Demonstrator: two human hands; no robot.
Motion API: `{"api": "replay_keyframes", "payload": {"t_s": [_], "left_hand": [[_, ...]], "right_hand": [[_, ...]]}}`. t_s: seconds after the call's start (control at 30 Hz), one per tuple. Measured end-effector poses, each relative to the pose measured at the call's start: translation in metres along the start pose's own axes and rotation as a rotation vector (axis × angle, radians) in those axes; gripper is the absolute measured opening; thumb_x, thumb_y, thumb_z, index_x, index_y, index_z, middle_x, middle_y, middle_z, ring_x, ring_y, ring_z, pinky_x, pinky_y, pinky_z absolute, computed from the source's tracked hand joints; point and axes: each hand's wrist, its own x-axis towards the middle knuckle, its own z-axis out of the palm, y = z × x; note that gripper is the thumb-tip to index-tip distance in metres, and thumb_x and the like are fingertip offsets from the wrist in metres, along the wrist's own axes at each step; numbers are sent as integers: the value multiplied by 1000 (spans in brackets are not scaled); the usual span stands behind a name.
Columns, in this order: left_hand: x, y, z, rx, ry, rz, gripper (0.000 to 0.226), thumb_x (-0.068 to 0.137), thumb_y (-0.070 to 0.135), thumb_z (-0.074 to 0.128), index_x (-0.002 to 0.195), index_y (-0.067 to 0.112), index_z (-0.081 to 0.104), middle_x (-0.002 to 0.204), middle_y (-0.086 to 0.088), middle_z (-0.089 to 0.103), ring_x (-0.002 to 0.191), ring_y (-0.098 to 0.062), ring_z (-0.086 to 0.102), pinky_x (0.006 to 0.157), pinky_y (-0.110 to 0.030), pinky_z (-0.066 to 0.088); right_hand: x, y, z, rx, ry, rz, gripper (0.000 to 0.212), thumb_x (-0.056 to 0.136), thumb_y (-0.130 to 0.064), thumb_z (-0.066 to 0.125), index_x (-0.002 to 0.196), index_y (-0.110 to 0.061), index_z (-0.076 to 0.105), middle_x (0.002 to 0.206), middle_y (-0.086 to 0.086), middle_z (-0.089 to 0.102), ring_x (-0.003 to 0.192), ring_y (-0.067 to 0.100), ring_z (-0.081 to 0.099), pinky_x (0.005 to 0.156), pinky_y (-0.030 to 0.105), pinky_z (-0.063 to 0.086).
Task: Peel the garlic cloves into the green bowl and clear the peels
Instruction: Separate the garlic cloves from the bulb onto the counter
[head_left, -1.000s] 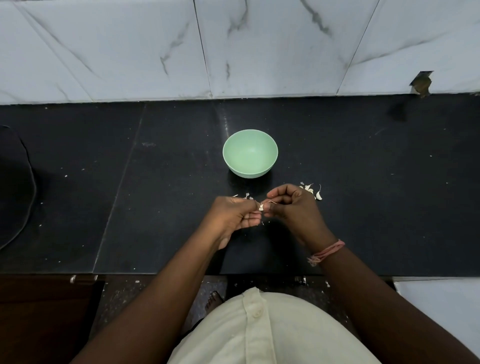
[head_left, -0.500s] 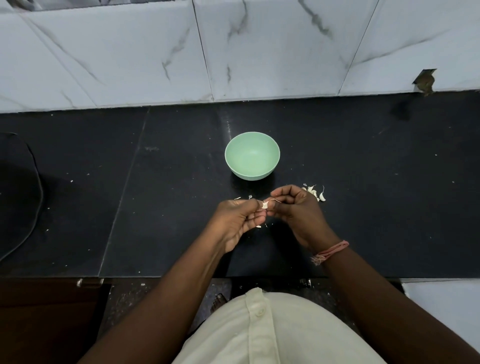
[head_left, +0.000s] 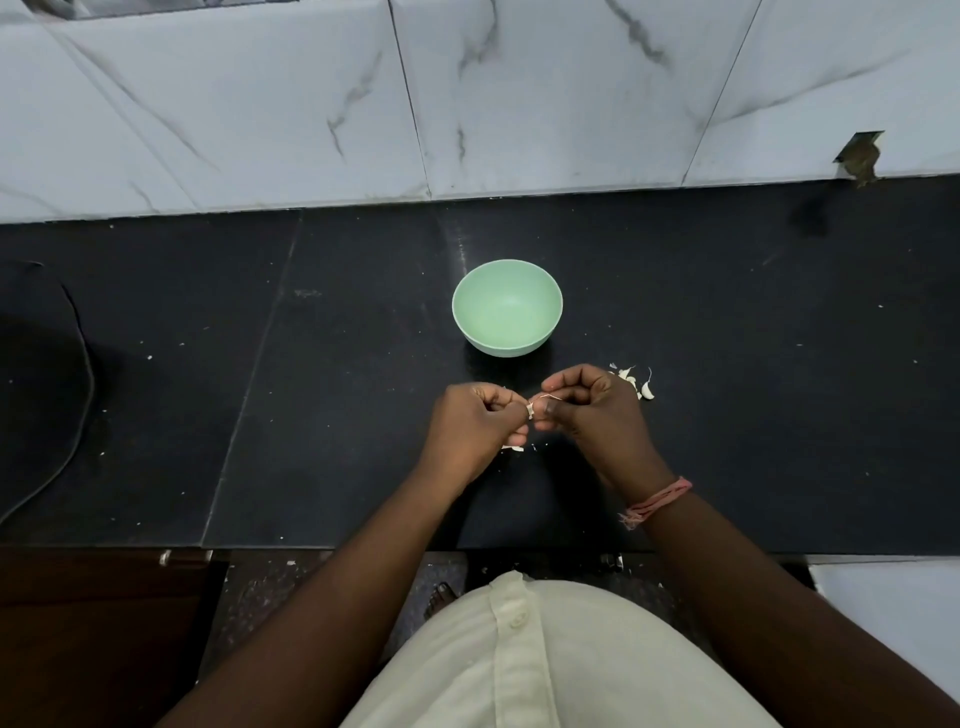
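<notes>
Pinching one garlic clove (head_left: 530, 410) between them, left hand (head_left: 470, 428) and right hand (head_left: 592, 410) hover near the green bowl (head_left: 507, 307).

- A single head-worn, wide-angle view looks forward and steeply down over the person's own torso at the bottom of the frame.
- It faces the black table (head_left: 727, 322), close below, with the marble wall tiles (head_left: 519, 93) across the top.

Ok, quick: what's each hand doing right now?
Left hand: fingers pinch the garlic clove.
Right hand: fingers curled, pinching a thin strand of peel off it.
</notes>
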Motion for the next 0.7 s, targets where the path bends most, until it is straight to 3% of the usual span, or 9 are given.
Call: {"api": "replay_keyframes", "payload": {"t_s": [0.23,0.3,0.47,0.7], "left_hand": [[0,1,2,0,-31,0,12,90,7,66,87,1,76,76,-19,73,63,-18,68,68,-33,61],[1,-1,4,-58,-48,-18,14,90,5,64,85,-1,76,74,-18,72,65,-18,66,71,-36,61],[2,-4,11,-215,-38,-92,17,93,0,61,82,3,75,71,-10,71,62,-11,66,64,-23,59],[3,-7,14,-353,-37,-164,13,94,4,64,86,2,75,71,-8,71,61,-8,66,62,-21,58]], "right_hand": [[0,0,-2,32,12,3,18,83,16,68,90,-1,64,78,19,71,71,23,72,66,33,61],[0,1,-4,66,8,14,19,84,17,67,90,-1,64,80,19,71,72,24,72,66,32,61],[0,3,-6,117,-5,40,22,84,20,63,91,-1,64,83,21,70,72,25,71,65,30,60],[1,3,-5,178,-38,71,20,87,17,62,93,-1,64,85,22,67,72,26,68,67,29,61]]}}
